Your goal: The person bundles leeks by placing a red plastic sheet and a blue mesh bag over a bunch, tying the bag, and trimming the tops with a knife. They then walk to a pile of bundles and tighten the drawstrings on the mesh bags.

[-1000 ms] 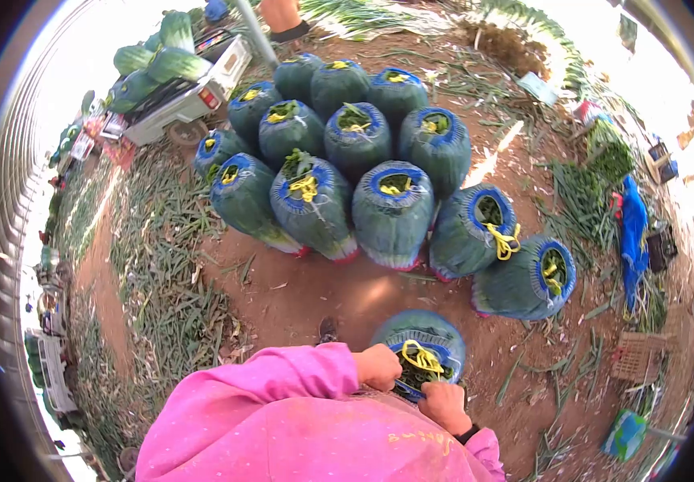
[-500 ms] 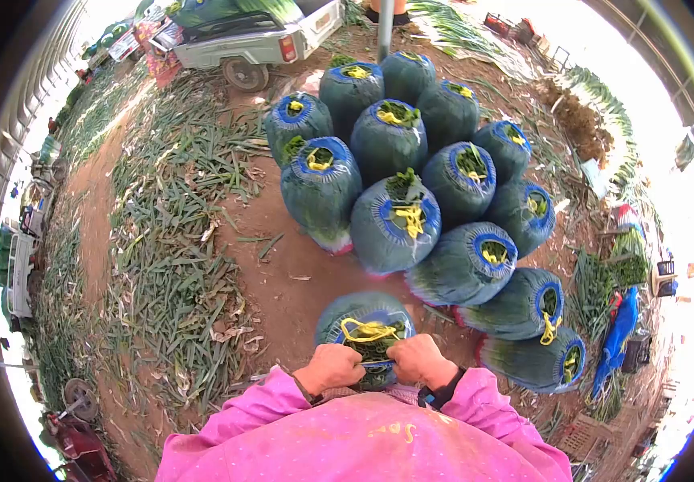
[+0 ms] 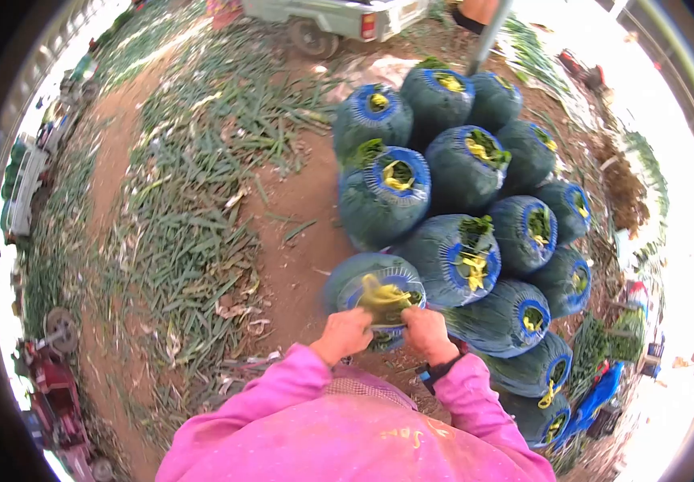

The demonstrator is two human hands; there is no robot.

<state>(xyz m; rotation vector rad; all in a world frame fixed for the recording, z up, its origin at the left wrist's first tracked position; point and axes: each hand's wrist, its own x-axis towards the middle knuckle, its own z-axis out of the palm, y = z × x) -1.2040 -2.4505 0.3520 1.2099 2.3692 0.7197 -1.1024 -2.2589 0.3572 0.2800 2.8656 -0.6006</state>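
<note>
In front of me stands a stuffed dark-green sack (image 3: 345, 279) with a blue rim, leafy greens showing in its mouth. A yellow drawstring (image 3: 384, 294), blurred by motion, loops over the opening. My left hand (image 3: 344, 334) is closed at the near left of the mouth, and my right hand (image 3: 430, 335) is closed at the near right. A thin stretch of the string seems to run between both fists. The nearest neighbouring sack (image 3: 451, 261), its top tied with yellow string, touches or nearly touches this one.
Several similar filled sacks (image 3: 463, 173) stand close together ahead and to the right; some lean over. Cut green leaves (image 3: 194, 233) litter the brown soil on the left. A white truck (image 3: 335, 18) is parked at the back beside a metal pole (image 3: 491, 36). Blue cloth (image 3: 596, 402) lies right.
The view has turned left, so the other sacks appear shifted right and lower. Both fists have risen with the string, and the sack now sits nearer its neighbour in view.
</note>
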